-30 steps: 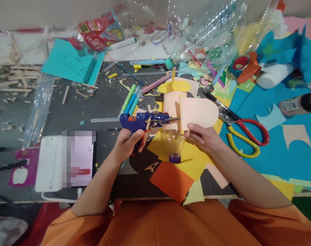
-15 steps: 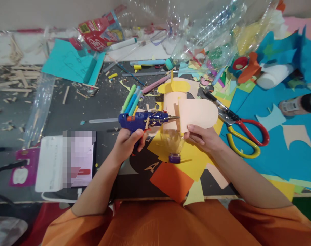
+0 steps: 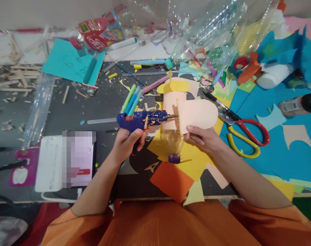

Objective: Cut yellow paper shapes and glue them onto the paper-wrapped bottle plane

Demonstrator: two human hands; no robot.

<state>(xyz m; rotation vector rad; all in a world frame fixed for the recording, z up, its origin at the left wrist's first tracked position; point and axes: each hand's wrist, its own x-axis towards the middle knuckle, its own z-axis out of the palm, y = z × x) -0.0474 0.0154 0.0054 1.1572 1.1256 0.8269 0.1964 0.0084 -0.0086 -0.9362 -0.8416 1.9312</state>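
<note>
My left hand (image 3: pixel 130 143) is closed around the handle of a blue hot glue gun (image 3: pixel 152 117), with a glue stick (image 3: pixel 100 121) poking out of its back end. Its metal nozzle points right, at the yellow-edged left side of a peach paper piece (image 3: pixel 199 114) with a rounded end. Thumb and fingers of my right hand (image 3: pixel 200 136) pinch that piece at its lower edge. Behind and below it lies a clear plastic bottle (image 3: pixel 174 141) with a purple cap, wrapped in peach paper and topped by yellow paper fins (image 3: pixel 174 86). Whether the nozzle touches the paper I cannot tell.
Scissors (image 3: pixel 244 131) with red and yellow handles lie to the right, near a dark-capped bottle (image 3: pixel 299 103). A phone (image 3: pixel 81 160) and a white power bank (image 3: pixel 49 164) rest at left. Markers (image 3: pixel 132 100), paper scraps, wood sticks and plastic bottles crowd the back.
The glue gun has shifted slightly left, its nozzle still by the paper's edge. The peach piece's left edge has moved a touch left too. My right hand stays in place.
</note>
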